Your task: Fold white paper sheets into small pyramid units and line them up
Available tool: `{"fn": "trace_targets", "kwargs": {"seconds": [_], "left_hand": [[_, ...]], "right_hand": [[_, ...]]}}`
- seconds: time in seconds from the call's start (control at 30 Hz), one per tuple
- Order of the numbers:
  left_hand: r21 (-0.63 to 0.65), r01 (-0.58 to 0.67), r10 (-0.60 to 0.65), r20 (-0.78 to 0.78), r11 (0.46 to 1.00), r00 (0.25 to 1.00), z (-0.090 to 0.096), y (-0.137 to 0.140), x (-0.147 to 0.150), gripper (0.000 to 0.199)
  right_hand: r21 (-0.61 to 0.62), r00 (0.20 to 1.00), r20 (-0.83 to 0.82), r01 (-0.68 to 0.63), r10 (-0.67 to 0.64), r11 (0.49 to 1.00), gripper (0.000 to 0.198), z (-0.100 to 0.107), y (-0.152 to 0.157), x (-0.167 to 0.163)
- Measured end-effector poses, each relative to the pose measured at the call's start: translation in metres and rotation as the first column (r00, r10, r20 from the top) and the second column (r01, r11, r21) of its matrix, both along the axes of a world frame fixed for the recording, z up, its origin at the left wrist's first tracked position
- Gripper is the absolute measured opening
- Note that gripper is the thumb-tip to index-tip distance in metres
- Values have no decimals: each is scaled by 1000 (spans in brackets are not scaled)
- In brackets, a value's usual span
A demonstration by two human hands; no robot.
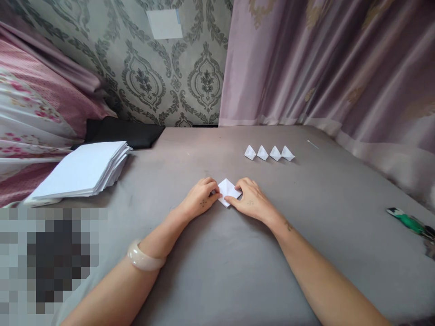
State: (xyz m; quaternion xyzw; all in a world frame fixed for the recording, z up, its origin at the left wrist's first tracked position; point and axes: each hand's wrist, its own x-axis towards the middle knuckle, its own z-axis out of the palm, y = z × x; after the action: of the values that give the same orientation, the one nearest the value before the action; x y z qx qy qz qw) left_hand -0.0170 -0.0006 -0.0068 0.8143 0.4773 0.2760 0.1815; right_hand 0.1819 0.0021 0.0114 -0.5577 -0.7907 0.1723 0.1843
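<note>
A small folded white paper (227, 187), diamond-shaped with creases, lies on the grey cloth surface between my hands. My left hand (203, 194) grips its left corner, thumb and fingers closed together there. At the right corner, my right hand (250, 198) holds the paper with its thumb resting on the front face and its fingers at the edge. The paper's outer corners are partly covered by my fingers. Beyond my right hand stands a row of several small folded white paper pieces (262, 153), pointed at the top.
A thick stack of white paper sheets (84, 167) sits at the left, before a black folded item (125, 131). A green-handled tool (408, 222) lies at the right edge. Near the curtain (288, 68) is a thin white stick (313, 144). Patterned wallpaper (176, 81) closes off the back.
</note>
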Motion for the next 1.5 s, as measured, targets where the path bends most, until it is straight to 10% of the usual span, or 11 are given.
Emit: {"fn": "trace_targets", "kwargs": {"seconds": [0.6, 0.87, 1.1, 1.5], "left_hand": [[-246, -366, 417, 203, 897, 886, 1, 10, -11, 16], [73, 44, -48, 48, 996, 998, -1, 6, 17, 28], [136, 89, -59, -214, 987, 975, -8, 10, 19, 30], [109, 88, -85, -29, 990, 996, -1, -1, 10, 21]], "right_hand": [[21, 991, 130, 0, -2, 1000, 38, -1, -6, -5], [50, 989, 148, -20, 12, 999, 37, -1, -7, -6], [0, 987, 142, -78, 77, 997, 36, 7, 1, -1], [38, 924, -107, -366, 368, 930, 27, 3, 2, 20]]}}
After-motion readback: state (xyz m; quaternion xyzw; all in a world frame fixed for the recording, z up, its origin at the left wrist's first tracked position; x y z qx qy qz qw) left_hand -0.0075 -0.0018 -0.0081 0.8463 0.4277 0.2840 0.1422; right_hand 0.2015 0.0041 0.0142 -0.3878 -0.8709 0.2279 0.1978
